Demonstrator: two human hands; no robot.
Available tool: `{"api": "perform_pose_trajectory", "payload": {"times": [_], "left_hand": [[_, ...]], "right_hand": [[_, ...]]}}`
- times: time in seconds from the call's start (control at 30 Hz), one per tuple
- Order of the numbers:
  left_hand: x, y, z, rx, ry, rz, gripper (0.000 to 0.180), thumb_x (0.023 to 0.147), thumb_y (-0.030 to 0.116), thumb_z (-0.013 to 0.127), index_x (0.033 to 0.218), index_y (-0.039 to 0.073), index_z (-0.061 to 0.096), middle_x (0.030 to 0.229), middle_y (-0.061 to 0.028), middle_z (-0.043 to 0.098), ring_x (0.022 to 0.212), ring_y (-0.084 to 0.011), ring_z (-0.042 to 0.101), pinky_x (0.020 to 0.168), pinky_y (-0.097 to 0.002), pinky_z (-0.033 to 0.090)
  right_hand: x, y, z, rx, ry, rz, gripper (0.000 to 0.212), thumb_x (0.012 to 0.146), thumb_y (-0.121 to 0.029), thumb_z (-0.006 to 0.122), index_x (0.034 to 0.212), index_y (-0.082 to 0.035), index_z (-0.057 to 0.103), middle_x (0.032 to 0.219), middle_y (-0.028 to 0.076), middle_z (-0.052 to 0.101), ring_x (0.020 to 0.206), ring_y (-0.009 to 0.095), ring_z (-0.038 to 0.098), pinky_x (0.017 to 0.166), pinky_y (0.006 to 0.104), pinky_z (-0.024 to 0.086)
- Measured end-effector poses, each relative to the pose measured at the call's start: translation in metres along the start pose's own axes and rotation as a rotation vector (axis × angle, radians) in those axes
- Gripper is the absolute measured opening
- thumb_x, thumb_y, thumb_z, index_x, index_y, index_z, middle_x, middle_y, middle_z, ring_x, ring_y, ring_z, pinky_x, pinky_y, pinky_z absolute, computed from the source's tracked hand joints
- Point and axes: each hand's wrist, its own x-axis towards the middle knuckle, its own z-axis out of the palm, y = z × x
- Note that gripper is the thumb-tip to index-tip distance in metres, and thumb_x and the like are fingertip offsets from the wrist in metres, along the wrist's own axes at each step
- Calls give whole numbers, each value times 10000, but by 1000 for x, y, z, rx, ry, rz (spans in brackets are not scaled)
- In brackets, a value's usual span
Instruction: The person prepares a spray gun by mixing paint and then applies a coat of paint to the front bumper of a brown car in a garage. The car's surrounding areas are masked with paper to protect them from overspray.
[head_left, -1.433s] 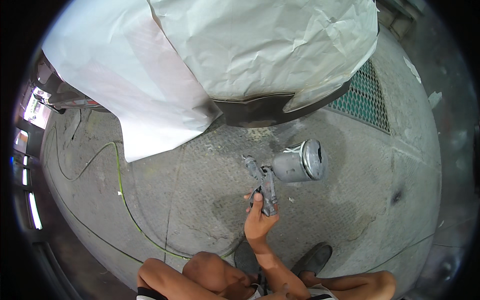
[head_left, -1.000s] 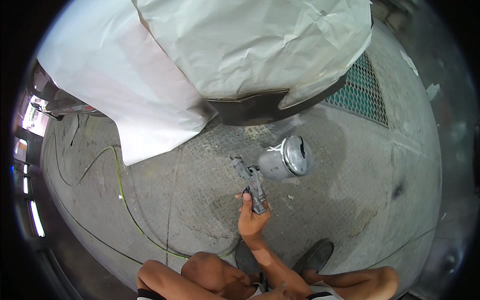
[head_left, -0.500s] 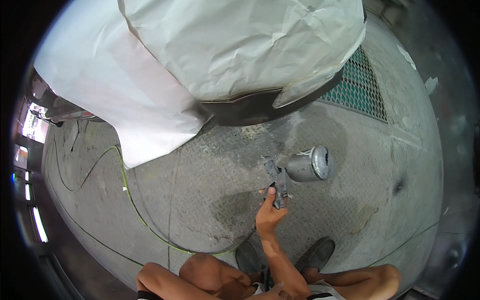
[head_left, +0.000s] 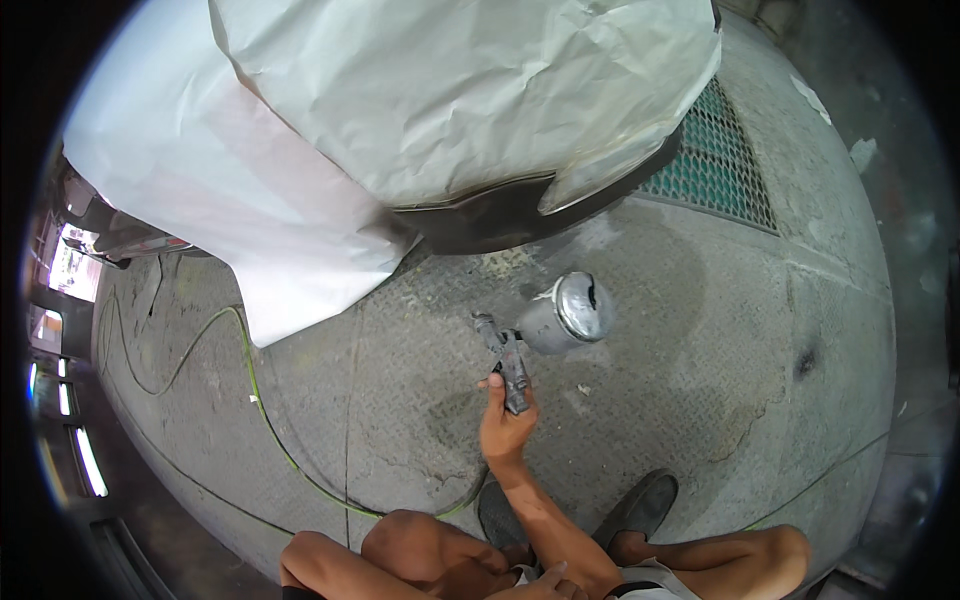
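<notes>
My right hand (head_left: 507, 424) is closed around the handle of a grey, paint-coated spray gun (head_left: 512, 372). The gun's cup (head_left: 555, 320), with a shiny silver lid, tilts to the right over the floor. A dark curved lower panel (head_left: 490, 230), like a bumper, lies just beyond the gun, its upper part covered by white masking paper (head_left: 440, 110). The nozzle is apart from the panel. At the lower edge my left hand (head_left: 555, 583) rests beside my right elbow. Its fingers, only partly seen, look stretched out and hold nothing visible.
A yellow-green hose (head_left: 262, 410) curls over the textured grey floor (head_left: 720, 370) from the left toward my right hand. A metal floor grate (head_left: 715, 155) lies at the far right. Part of another vehicle (head_left: 130, 235) shows at the left. My bent legs and dark shoes (head_left: 640, 500) are close below.
My right hand has moved left with the spray gun, and the cup has swung left and slightly up. The view has shifted a little. My left hand stays near my right elbow.
</notes>
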Motion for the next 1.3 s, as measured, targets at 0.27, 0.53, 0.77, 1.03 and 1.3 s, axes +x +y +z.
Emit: {"api": "perform_pose_trajectory", "payload": {"times": [0.27,0.53,0.77,1.03,1.3], "left_hand": [[4,-13,-22,-183,-69,4,465,928,153,447,1339,-63,481,1045,-192,612,991,-308,592,966,-492,417],[9,-20,-55,-175,-98,16,478,931,183,461,1345,-54,481,1021,-164,628,947,-283,609,931,-467,426],[26,-10,-34,-222,-153,-33,485,943,209,469,1360,-37,477,1021,-167,635,953,-297,620,934,-481,423],[22,-9,-33,-176,-116,-48,469,969,242,455,1356,-22,491,991,-162,650,947,-290,627,937,-476,427],[16,-4,-9,-247,-118,-9,459,946,210,464,1331,-33,518,979,-171,653,905,-300,639,925,-484,438]], "right_hand": [[19,-28,-27,9,41,123,316,961,-291,658,1055,11,654,826,54,699,693,97,631,533,256,480],[68,-48,-92,-14,271,137,289,989,-298,625,998,-9,640,811,44,679,629,67,562,492,246,392],[65,-51,-85,-77,252,190,320,984,-318,624,1034,-2,638,834,60,690,679,101,640,484,236,453],[29,-56,-84,12,60,243,326,980,-301,628,1080,10,644,864,84,707,708,115,664,482,241,457],[56,-54,-97,-129,175,129,347,977,-321,634,1085,9,645,812,70,703,689,112,663,490,230,457]]}}
